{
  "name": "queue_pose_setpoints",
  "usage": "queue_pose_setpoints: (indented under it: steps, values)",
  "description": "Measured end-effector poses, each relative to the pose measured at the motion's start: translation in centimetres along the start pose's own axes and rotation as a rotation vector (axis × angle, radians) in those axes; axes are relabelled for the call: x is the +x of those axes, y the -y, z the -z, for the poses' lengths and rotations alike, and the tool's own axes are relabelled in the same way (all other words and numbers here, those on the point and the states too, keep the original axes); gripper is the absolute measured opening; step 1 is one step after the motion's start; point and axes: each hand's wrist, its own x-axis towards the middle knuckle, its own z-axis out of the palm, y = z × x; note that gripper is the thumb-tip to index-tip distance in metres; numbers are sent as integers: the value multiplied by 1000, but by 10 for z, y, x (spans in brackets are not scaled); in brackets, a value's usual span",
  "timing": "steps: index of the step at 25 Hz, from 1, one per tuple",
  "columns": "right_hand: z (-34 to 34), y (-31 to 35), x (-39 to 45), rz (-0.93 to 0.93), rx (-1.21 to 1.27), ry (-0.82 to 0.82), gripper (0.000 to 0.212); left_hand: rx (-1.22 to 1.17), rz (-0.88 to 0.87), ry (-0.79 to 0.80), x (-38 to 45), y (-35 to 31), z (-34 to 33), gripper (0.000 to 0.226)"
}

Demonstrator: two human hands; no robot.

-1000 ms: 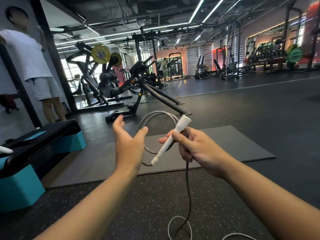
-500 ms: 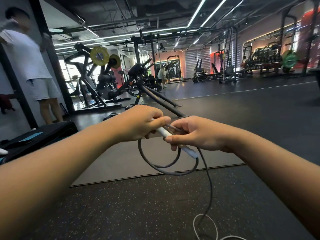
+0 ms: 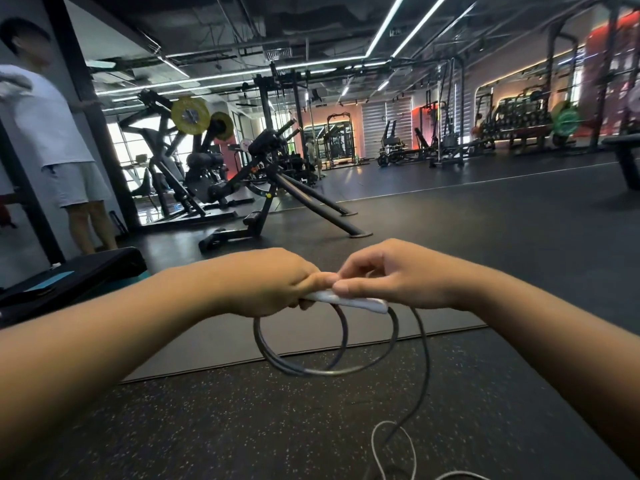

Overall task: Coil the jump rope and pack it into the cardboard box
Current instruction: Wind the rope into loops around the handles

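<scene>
My left hand (image 3: 266,282) is closed around one end of the white jump rope handle (image 3: 349,301), which lies nearly level in front of me. My right hand (image 3: 391,275) pinches the same handle from the right, thumb and fingers on top of it. Below the handle hang two loops of the grey jump rope (image 3: 325,370). A further length of rope runs down from my right hand to the floor, where it curls in a pale loop (image 3: 393,448). No cardboard box is in view.
A grey mat (image 3: 214,348) lies on the speckled black floor. A black and teal step platform (image 3: 69,278) stands at the left. Behind it a person in a white shirt (image 3: 52,126) stands by a post. Weight machines (image 3: 256,188) fill the background.
My left hand, open one second ago, has closed on the handle. The handle swung from upright to level. The loops now hang below both hands instead of standing above them.
</scene>
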Motion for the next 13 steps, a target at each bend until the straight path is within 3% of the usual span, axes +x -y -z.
queue_pose_setpoints:
  steps: [4,9,13]
  values:
    - [18,-39,-29,-198,131,-108,52,-50,89,-100,-17,40,4,50]
    - [-18,-54,-35,-251,569,-214,52,-813,128,-272,-19,60,-24,60]
    - [-62,-37,-18,-211,744,-283,61,-956,81,-381,-2,21,-37,40]
